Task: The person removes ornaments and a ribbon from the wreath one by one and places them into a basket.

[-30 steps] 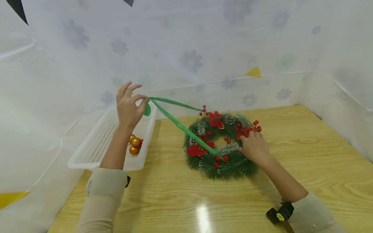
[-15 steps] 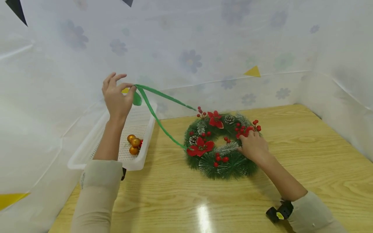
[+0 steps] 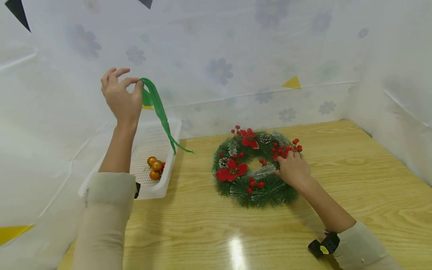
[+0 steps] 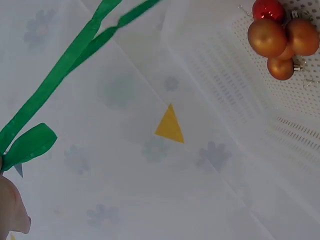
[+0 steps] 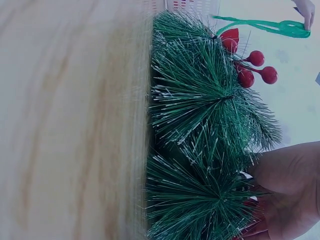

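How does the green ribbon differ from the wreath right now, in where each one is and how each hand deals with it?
The green ribbon hangs in the air above the white basket, while the wreath lies flat on the wooden table. The left hand pinches the ribbon at its top; the right hand rests on the wreath's right side. The ribbon is a thin plain strip; the wreath is a bushy ring with red berries. Both are green.

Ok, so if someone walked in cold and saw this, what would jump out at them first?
Probably the green ribbon, pinched in the raised left hand and dangling above the white basket at the table's left edge. Next, the Christmas wreath with red flowers and berries lying mid-table, the right hand resting on it. Gold baubles sit in the basket.
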`<state>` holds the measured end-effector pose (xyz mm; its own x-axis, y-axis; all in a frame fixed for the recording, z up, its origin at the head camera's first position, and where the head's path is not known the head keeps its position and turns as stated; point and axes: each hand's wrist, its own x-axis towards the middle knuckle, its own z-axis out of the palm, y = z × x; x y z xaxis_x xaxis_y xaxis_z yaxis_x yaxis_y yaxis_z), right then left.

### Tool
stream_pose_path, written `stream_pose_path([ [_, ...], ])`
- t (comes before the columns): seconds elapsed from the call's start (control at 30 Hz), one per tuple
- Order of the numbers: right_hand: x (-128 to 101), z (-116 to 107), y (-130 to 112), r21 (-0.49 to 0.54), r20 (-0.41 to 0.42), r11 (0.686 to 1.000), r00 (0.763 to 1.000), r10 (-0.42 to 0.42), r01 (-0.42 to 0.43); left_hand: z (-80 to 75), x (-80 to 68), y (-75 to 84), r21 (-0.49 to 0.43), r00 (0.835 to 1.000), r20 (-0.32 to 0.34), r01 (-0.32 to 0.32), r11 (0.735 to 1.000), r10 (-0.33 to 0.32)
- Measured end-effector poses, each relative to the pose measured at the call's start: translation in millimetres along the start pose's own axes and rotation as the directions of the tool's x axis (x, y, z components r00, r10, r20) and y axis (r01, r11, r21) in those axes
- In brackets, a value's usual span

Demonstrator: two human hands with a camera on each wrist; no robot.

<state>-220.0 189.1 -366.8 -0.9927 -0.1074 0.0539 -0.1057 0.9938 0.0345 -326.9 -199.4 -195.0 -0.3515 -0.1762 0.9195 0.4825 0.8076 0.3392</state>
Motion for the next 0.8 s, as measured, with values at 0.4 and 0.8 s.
stream_pose_path([
  [0.4,-2.4,1.8,2.2,0.002,-0.010,1.000,1.000,0.011,-0.011,-37.9,46.3,-17.6,0.162,0.996,-0.062,0.066,0.985,-0.057],
  [0.8,-3.6,4.2,2.7,0.012,-0.004,1.000,1.000,0.007,-0.007,-35.2,-23.2,-74.6,0.229,0.968,0.240,-0.134,0.964,0.077],
])
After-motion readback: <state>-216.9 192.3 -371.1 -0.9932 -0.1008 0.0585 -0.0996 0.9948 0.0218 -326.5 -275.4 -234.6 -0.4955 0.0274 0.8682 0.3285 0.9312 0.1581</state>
